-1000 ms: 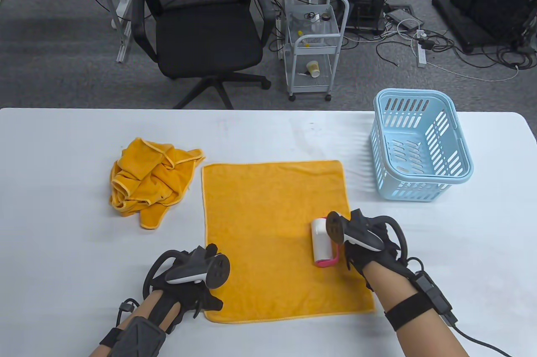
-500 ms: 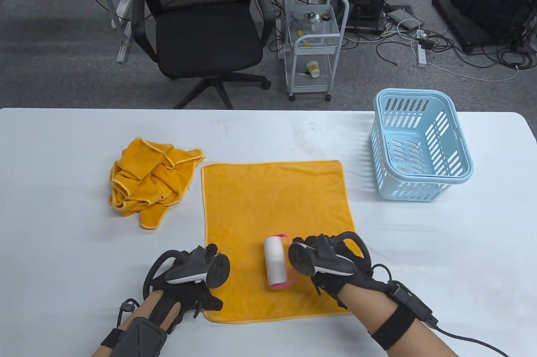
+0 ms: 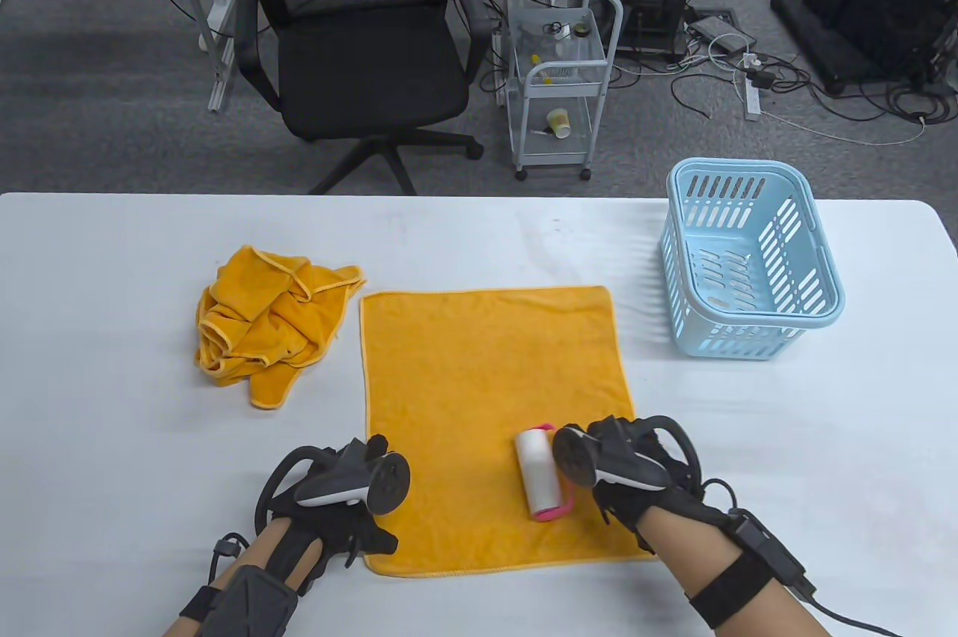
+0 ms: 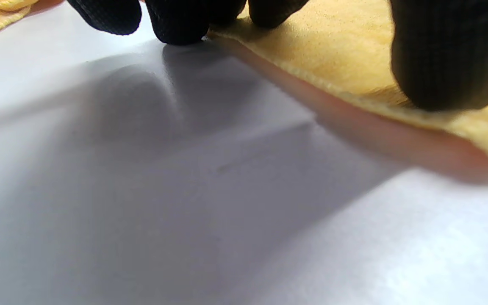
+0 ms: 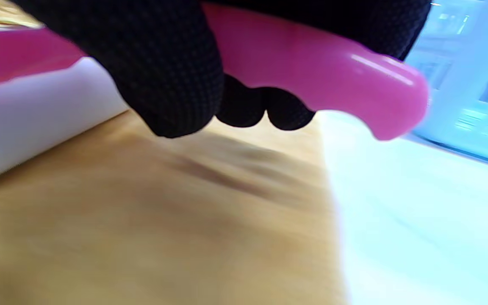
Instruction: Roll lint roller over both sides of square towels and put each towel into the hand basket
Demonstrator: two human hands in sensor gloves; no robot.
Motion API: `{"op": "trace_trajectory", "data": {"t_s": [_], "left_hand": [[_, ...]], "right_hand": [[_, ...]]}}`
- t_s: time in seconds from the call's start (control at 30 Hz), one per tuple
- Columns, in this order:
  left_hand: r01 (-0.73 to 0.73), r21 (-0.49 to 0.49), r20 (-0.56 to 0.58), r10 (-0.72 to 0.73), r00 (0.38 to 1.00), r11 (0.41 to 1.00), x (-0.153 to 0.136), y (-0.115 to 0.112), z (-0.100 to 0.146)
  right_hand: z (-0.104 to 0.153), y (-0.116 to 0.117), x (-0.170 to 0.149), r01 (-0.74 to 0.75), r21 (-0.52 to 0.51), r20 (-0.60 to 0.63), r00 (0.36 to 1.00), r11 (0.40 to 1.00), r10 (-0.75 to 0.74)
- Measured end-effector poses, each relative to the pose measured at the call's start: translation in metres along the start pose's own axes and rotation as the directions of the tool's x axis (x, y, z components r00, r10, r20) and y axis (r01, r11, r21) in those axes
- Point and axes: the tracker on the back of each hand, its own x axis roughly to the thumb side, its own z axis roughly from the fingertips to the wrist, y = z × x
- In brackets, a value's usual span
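Note:
A flat orange towel [image 3: 486, 397] lies spread on the white table [image 3: 112, 405]. My right hand [image 3: 621, 472] grips the pink handle [image 5: 311, 72] of the lint roller [image 3: 540, 474], whose white roll rests on the towel's near right part. My left hand [image 3: 352, 517] presses the towel's near left corner [image 4: 354, 84] with its fingertips [image 4: 180, 25] on cloth and table. A crumpled pile of orange towels [image 3: 266, 322] sits to the left. The light blue hand basket [image 3: 748, 259] stands at the far right, with nothing showing inside it.
Beyond the table's far edge stand a black office chair [image 3: 359, 53] and a small white cart [image 3: 561, 90]. Cables and dark equipment lie on the floor at the back right.
My right hand first rolled the lint roller leftward and nearer across the towel, then back a little to the right. My left hand stayed on the corner.

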Motion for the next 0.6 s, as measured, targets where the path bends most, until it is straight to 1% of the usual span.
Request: {"op": "trace_trajectory", "data": {"t_s": [0.1,0.2,0.33,0.37,0.47,0.5,0.57,0.6], "left_hand": [[-0.001,0.000,-0.001,0.001,1.000,1.000,0.000,0.000,0.000],[-0.001,-0.001,-0.003,0.001,1.000,1.000,0.000,0.000,0.000],[-0.003,-0.002,-0.006,0.003,1.000,1.000,0.000,0.000,0.000],[-0.004,-0.002,-0.006,0.004,1.000,1.000,0.000,0.000,0.000],[-0.007,-0.001,-0.006,0.007,1.000,1.000,0.000,0.000,0.000],[-0.008,-0.001,-0.005,0.008,1.000,1.000,0.000,0.000,0.000],[-0.006,-0.002,-0.006,0.006,1.000,1.000,0.000,0.000,-0.001],[-0.006,-0.002,-0.006,0.006,1.000,1.000,0.000,0.000,-0.001]], "right_hand": [[0.008,0.010,-0.042,0.040,0.020,-0.104,0.994,0.999,-0.038],[0.014,0.018,-0.070,0.059,0.012,-0.180,0.982,0.998,-0.056],[0.018,0.025,-0.087,0.140,0.025,-0.192,0.972,0.990,-0.133],[0.019,0.026,-0.091,0.159,0.008,-0.193,0.969,0.987,-0.155],[0.024,0.025,-0.103,0.203,-0.070,-0.253,0.944,0.977,-0.214],[0.025,0.024,-0.107,0.206,-0.088,-0.274,0.936,0.975,-0.222],[0.028,0.025,-0.118,0.187,-0.152,-0.358,0.905,0.970,-0.231],[0.029,0.026,-0.120,0.180,-0.156,-0.371,0.901,0.971,-0.226]]}}
